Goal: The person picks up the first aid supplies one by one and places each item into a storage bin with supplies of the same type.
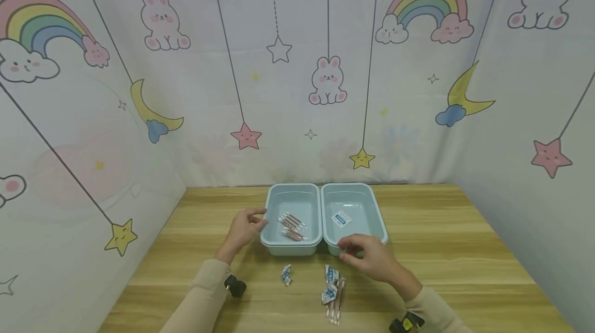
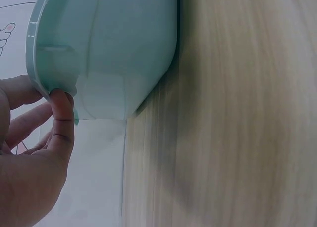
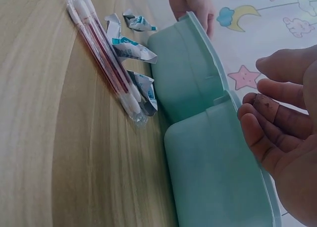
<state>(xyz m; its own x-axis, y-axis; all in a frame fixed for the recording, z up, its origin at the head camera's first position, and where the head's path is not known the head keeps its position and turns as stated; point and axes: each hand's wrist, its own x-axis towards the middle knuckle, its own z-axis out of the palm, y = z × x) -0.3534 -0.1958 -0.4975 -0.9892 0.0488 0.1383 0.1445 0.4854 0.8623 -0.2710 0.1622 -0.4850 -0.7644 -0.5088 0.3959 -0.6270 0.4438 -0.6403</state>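
At the left light-blue plastic tub (image 1: 290,244), my left hand (image 1: 244,230) pinches the outer side rim between thumb and fingers. Several cotton swabs in clear packs (image 1: 292,225) lie inside that tub. My right hand (image 1: 372,258) hovers at the front rim of the right tub (image 1: 360,204), fingers loosely bent and holding nothing. Inside the right tub is a flat white-and-blue packet (image 1: 341,219). In the right wrist view a brown bandage (image 3: 266,108) wraps one right finger.
Before the tubs, packed swabs (image 1: 337,303) lie on the wooden table (image 1: 427,250) beside crumpled white-and-blue packets (image 1: 329,294). Another crumpled packet (image 1: 286,274) sits farther left. A printed cloth backdrop (image 1: 297,157) rises behind the tubs and along both sides.
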